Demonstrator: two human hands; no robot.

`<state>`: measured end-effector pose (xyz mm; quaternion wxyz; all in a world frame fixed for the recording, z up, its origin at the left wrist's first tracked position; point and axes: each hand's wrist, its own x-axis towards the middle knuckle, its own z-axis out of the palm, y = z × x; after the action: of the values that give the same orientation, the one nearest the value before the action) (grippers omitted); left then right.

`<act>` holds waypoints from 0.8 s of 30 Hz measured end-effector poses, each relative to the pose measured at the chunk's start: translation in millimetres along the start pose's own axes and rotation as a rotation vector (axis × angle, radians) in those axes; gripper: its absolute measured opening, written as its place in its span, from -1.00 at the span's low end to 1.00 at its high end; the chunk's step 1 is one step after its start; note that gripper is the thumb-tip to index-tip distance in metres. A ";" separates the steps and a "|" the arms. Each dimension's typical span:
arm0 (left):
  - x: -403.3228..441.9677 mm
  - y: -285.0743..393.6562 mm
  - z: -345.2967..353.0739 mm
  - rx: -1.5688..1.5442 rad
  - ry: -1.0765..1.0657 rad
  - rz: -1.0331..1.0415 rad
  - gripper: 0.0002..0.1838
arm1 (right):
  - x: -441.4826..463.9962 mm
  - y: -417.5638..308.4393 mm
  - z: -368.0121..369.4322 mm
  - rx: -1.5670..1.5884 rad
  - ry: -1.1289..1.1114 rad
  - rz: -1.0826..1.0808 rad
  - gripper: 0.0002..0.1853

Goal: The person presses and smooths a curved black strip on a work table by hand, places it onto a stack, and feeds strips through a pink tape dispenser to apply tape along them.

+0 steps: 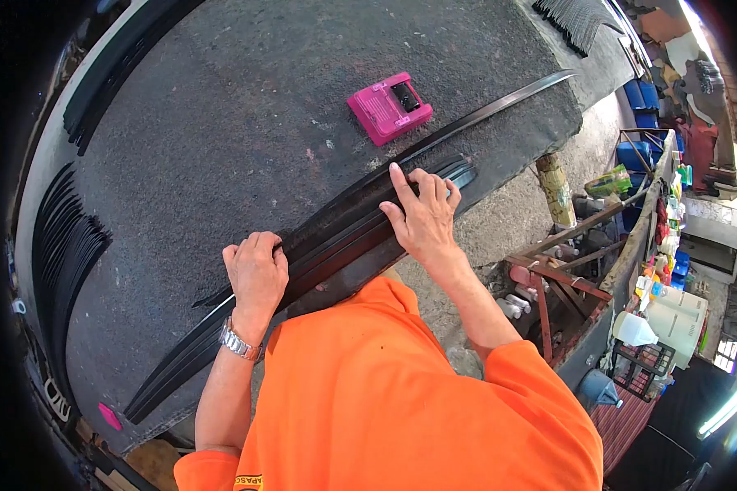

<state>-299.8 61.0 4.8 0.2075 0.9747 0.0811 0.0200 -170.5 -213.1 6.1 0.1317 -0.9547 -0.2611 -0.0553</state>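
Observation:
A bundle of long black strips (pixel 336 260), leather-like and slightly glossy, lies along the near edge of a dark, rough worktable (pixel 246 123). My left hand (pixel 256 274), with a metal-banded watch on its wrist, has its fingers curled closed around a black strip at the bundle's far side. Resting on the strips farther right is my right hand (pixel 424 214), its fingers spread and thumb apart. One single strip (pixel 499 105) runs beyond the bundle toward the upper right, its end curving. Parts of the strips under both hands are hidden.
A pink plastic box (pixel 389 108) with a dark cylinder in it sits beyond the strips. More black strips are stacked at the left (pixel 61 254), upper left (pixel 127 65) and upper right (pixel 577 20). A rusty metal frame (pixel 561 286) and cluttered shelf stand at right.

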 end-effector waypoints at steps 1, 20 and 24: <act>0.3 0.3 -0.9 0.000 -0.006 -0.004 -0.85 | -1.3 -0.7 0.5 0.001 -0.011 -0.008 -0.33; 0.5 -0.1 -2.0 -0.030 0.007 0.002 -0.86 | -2.7 -14.6 -4.8 0.001 -0.067 -0.076 -0.33; 0.6 0.8 -2.5 -0.041 0.005 -0.019 -0.86 | -11.1 -41.2 3.7 0.091 -0.101 -0.159 -0.31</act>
<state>-299.3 61.4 7.4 0.2273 0.9693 0.0907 0.0222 -201.0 -183.2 9.7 0.1566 -0.9256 -0.3445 -0.0055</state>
